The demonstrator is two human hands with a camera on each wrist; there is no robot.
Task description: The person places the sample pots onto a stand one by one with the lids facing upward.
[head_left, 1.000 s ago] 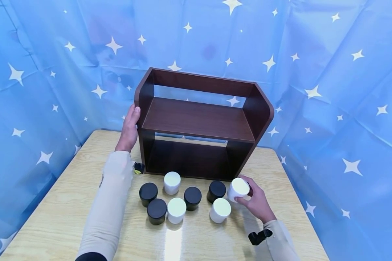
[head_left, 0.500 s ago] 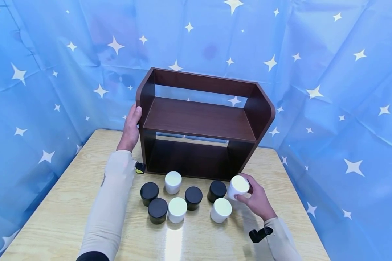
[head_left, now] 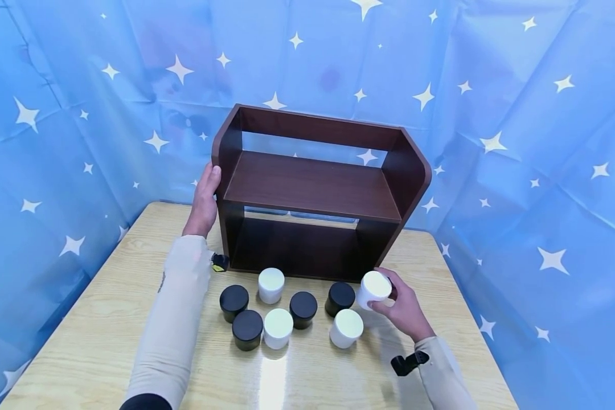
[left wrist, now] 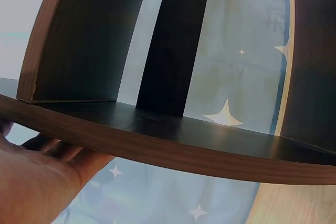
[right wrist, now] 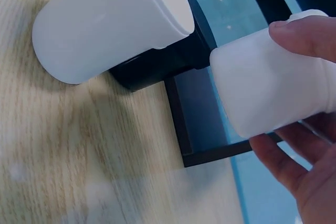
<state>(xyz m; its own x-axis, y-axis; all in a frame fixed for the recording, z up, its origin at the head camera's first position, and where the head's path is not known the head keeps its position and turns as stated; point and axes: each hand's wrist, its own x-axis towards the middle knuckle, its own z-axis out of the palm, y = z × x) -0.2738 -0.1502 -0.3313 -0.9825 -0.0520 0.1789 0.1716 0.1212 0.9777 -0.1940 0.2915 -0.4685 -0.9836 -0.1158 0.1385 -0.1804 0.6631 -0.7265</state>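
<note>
A dark brown two-tier wooden shelf (head_left: 312, 185) stands on the table. My left hand (head_left: 202, 202) rests against the outside of its left side panel (left wrist: 173, 158), with the fingers reaching along the outer face. In my right hand (head_left: 407, 310), a white lidded jar (head_left: 374, 290) is pinched between thumb and fingers, raised off the table near the shelf's front right corner. Just left of it are a black jar (head_left: 340, 297) and another white jar (head_left: 347, 328). The right wrist view shows the held jar tilted, its lid partly hidden by the thumb (right wrist: 304, 35).
More jars stand upright before the shelf: white ones (head_left: 271, 285) (head_left: 278, 328) and black ones (head_left: 234, 302) (head_left: 247, 328) (head_left: 303, 309). The light wooden table (head_left: 102, 319) ends near a blue star-patterned curtain (head_left: 107, 131).
My right hand has lifted the white jar slightly and moved it a little toward the shelf. The left hand, the shelf and the other jars stay where they were.
</note>
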